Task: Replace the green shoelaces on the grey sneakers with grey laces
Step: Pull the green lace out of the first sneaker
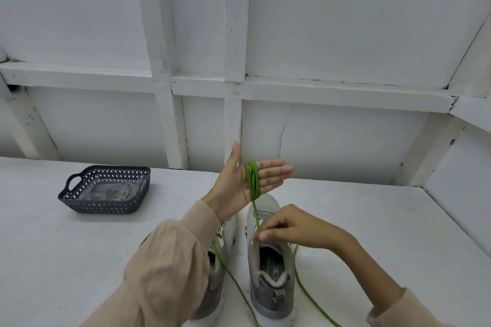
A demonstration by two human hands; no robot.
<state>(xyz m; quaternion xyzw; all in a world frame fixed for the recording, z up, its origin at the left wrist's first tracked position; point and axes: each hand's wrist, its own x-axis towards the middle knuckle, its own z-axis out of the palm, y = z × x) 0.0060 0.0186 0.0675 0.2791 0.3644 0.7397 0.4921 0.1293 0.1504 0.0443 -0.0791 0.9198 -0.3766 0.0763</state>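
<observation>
**Green lace wound on the left hand, right hand pinching it**

The left hand (236,186) is raised above the shoes with the palm open and the fingers straight and together. A green lace (252,180) is wound in several loops around these fingers. From the loops one strand goes down to the right hand (292,228), which pinches it between thumb and fingertips just over the tongue of the right grey sneaker (271,281).

The left grey sneaker (216,284) stands just beside it, partly hidden by the beige sleeve (170,260). Both shoes are on the white table (66,260), toes pointing away from the person. More green strands lie loose over the left sneaker, between the shoes and to the right of the right sneaker.

A dark perforated basket (106,206) stands on the table well to the left. Something greyish in clear plastic lies in it; I cannot tell what it is.
</observation>
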